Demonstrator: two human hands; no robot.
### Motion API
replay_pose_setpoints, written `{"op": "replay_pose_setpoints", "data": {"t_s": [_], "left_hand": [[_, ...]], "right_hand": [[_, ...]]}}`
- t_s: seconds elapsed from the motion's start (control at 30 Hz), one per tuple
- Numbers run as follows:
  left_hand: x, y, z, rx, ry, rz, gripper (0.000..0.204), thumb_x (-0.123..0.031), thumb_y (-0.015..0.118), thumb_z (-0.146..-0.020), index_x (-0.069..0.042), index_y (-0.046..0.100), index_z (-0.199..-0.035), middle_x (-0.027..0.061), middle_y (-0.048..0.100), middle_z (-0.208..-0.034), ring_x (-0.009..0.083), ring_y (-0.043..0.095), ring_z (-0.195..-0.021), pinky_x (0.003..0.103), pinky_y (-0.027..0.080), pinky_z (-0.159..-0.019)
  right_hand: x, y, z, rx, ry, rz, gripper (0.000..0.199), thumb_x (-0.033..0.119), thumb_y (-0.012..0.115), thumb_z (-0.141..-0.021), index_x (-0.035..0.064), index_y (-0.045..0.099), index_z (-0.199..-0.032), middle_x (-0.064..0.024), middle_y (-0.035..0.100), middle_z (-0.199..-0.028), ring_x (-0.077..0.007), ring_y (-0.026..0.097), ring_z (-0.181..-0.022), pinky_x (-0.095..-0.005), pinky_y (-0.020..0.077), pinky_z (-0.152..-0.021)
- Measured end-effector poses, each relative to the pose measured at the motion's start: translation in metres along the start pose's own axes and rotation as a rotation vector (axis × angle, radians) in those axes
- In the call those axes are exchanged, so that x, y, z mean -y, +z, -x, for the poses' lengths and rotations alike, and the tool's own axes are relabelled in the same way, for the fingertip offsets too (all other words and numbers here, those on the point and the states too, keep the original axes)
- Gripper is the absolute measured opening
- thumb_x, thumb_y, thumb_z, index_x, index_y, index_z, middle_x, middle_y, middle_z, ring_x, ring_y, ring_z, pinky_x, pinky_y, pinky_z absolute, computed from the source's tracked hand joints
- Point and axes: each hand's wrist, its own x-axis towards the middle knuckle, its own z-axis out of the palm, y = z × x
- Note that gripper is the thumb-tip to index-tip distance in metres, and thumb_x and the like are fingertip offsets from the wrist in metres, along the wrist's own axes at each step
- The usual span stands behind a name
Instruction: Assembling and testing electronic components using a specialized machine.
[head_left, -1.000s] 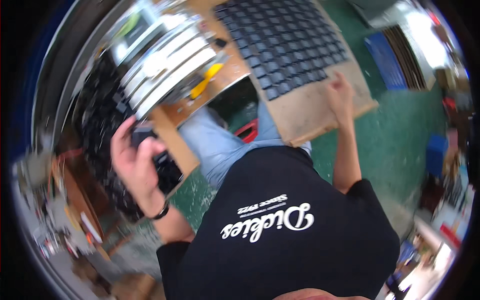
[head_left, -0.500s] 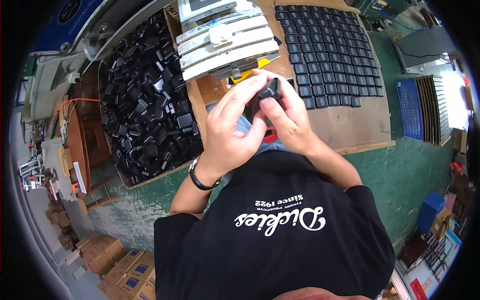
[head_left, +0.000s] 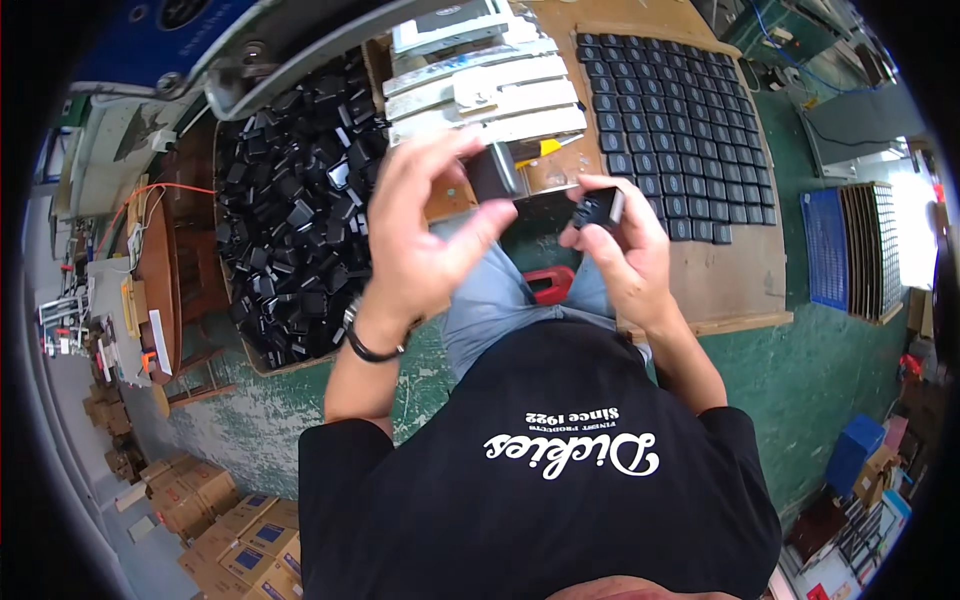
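Note:
My left hand (head_left: 415,220) is closed on a black plastic case (head_left: 492,172), its fingers behind the case and the thumb below. To the right, my right hand (head_left: 635,255) pinches a smaller black plastic piece (head_left: 600,207) between thumb and fingers. This piece has cut-outs on the side that faces me. A gap separates the two hands, both raised over the work table's front edge. Just beyond them lies a yellow-handled knife (head_left: 541,149), partly hidden by the case.
At left, a large bin (head_left: 226,318) holds a loose heap of black plastic pieces (head_left: 290,220). White slatted boards (head_left: 520,92) stand at the back centre. Rows of black cases with oval marks (head_left: 665,135) cover a board (head_left: 720,280) at right. A metal machine arm (head_left: 300,60) hangs upper left.
My hands were together around a black piece; now they have parted. The left has moved left with a black case, and the right has moved right and down with a smaller piece.

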Motion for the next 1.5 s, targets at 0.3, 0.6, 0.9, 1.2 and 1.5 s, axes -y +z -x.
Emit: {"op": "replay_pose_setpoints", "data": {"t_s": [0.3,0.6,0.9,1.2,1.5], "left_hand": [[0.06,-0.004,-0.063,0.178,0.126,-0.311,0.049,-0.015,0.074,-0.098,-0.001,0.066,-0.144,0.0128,0.065,-0.146,0.0325,0.063,-0.123,0.046,0.046,-0.113],[0.061,0.0,-0.054,0.21,0.274,-0.598,0.055,-0.029,0.067,-0.104,0.002,0.061,-0.15,0.0169,0.056,-0.162,0.0342,0.061,-0.134,0.05,0.043,-0.117],[0.024,-0.007,-0.016,0.228,0.295,-0.245,0.059,-0.025,0.075,-0.101,0.001,0.058,-0.151,0.0181,0.069,-0.143,0.0339,0.068,-0.122,0.048,0.047,-0.117],[-0.005,0.023,0.026,0.129,-0.165,0.384,0.061,-0.002,0.082,-0.092,0.002,0.057,-0.148,0.0155,0.073,-0.127,0.023,0.071,-0.111,0.036,0.058,-0.1],[-0.006,0.036,0.035,-0.027,-0.506,0.813,0.055,0.001,0.081,-0.094,0.001,0.059,-0.145,0.0137,0.074,-0.119,0.0188,0.07,-0.104,0.028,0.056,-0.093]], "right_hand": [[-0.014,-0.015,0.025,0.011,0.136,0.038,0.051,-0.002,0.06,-0.101,-0.0022,0.054,-0.151,-0.0198,0.064,-0.137,-0.0206,0.068,-0.102,-0.0347,0.0597,-0.096],[-0.014,-0.013,0.026,0.069,0.1,0.111,0.058,-0.007,0.064,-0.096,-0.0035,0.055,-0.153,-0.0212,0.063,-0.143,-0.023,0.069,-0.11,-0.0339,0.0602,-0.098],[0.001,-0.002,-0.004,-0.032,-0.059,0.107,0.057,-0.004,0.075,-0.089,0.0007,0.065,-0.146,-0.0114,0.068,-0.121,-0.0181,0.066,-0.098,-0.0274,0.0543,-0.085],[0.013,0.012,-0.027,0.102,-0.31,0.361,0.058,-0.005,0.077,-0.085,0.0041,0.069,-0.142,-0.0098,0.064,-0.108,-0.0182,0.057,-0.083,-0.0282,0.0506,-0.073],[0.009,0.035,-0.022,0.017,-0.447,0.669,0.062,-0.002,0.08,-0.081,0.0013,0.068,-0.142,-0.0102,0.065,-0.106,-0.0198,0.059,-0.084,-0.0289,0.0519,-0.07]]}}
